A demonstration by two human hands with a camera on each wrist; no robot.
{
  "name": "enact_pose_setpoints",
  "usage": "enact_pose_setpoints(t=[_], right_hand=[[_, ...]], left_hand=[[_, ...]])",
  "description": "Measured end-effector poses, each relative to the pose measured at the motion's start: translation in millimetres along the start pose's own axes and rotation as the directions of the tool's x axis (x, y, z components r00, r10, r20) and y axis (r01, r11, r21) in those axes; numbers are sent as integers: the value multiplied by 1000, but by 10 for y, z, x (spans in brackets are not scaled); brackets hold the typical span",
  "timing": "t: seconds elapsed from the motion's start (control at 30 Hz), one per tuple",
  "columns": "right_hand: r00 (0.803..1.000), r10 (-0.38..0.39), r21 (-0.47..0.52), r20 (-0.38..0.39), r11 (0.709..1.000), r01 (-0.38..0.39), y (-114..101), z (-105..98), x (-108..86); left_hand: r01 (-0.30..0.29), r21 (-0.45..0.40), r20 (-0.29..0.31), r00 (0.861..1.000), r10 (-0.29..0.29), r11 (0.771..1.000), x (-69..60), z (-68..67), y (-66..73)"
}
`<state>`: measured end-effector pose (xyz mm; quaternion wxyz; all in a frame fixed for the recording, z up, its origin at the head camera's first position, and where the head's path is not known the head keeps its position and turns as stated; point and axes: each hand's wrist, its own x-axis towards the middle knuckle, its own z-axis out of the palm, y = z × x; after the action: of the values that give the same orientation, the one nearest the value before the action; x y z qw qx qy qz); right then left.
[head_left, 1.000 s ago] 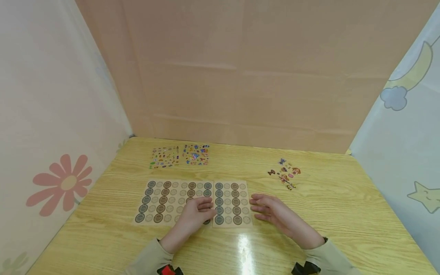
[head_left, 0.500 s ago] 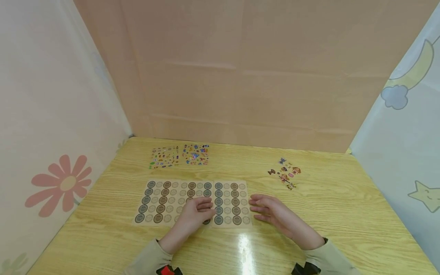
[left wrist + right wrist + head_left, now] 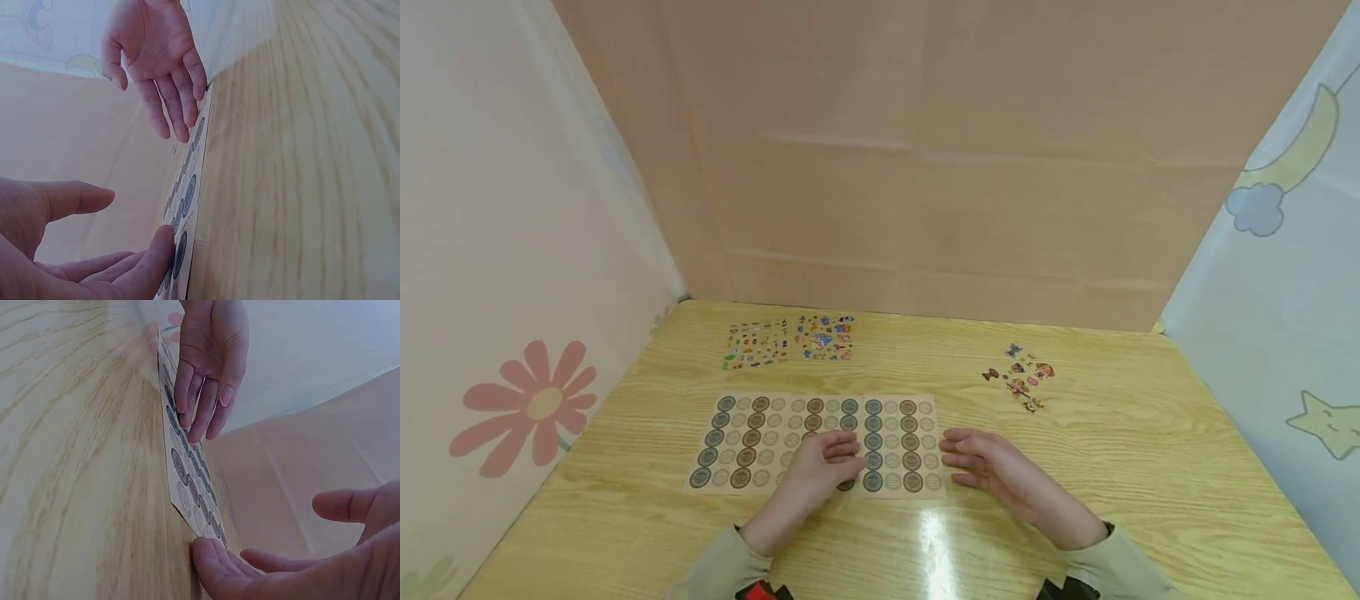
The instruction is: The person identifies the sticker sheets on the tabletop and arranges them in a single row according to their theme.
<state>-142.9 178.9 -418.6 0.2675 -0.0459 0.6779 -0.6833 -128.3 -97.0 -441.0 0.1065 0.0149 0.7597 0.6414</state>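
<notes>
and here's the right sheet (image 3: 892,442), flat on the table (image 3: 1187,467), caught neatly between the two hands! its long axis looks to run away from the person, its columns of circles going the same way. the left hand (image 3: 816,471) lies over the seam, on the sheet's left side, fingers loosely bent, nothing in its grasp. over on the other flank, the right hand (image 3: 996,471), fingers relaxed and holding nothing, fingertips at the right edge; touching or just beside, hard to call. so which is nearer? too close to split, i'd judge. left sheets (image 3: 722,442) join at that seam, so any sideways push needs care, since edges could overlap.
</notes>
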Motion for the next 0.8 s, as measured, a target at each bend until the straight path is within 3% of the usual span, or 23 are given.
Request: enact_pose_setpoints(t=[0.57, 0.8], right_hand=[[1000, -16, 40, 21, 999, 15, 21, 38, -49], [999, -16, 72, -44, 997, 19, -79, -102, -82]], left_hand=[[-15, -13, -1, 1000, 15, 1000, 47, -3, 16], [-6, -82, 118, 993, 15, 997, 250, 186, 271]])
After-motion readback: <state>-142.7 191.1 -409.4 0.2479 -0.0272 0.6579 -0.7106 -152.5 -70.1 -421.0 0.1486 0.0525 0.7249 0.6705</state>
